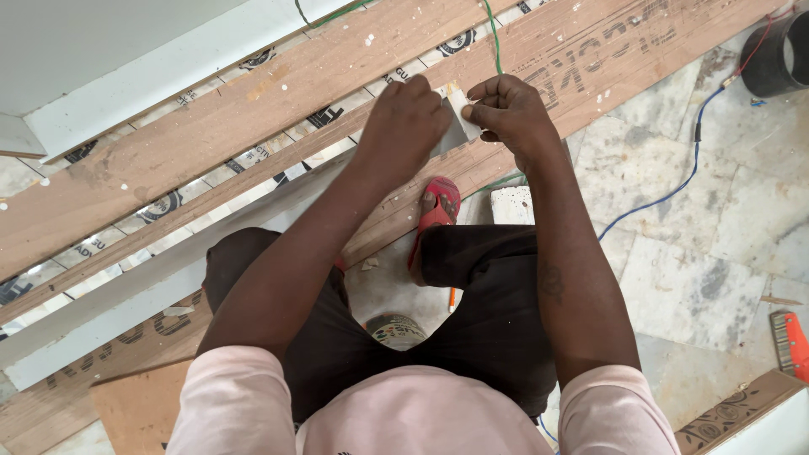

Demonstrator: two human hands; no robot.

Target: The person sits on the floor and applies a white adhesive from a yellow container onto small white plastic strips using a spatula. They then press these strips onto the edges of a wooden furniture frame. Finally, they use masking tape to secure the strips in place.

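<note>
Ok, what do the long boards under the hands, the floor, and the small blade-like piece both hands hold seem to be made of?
The long boards look like raw reddish-brown wood or plywood: matte, grained, paint-spattered. The floor looks like polished marble or stone tile: pale, grey-veined, with joint lines. The left hand and right hand hold a thin grey blade-like piece, probably metal, though it's mostly hidden.
</note>
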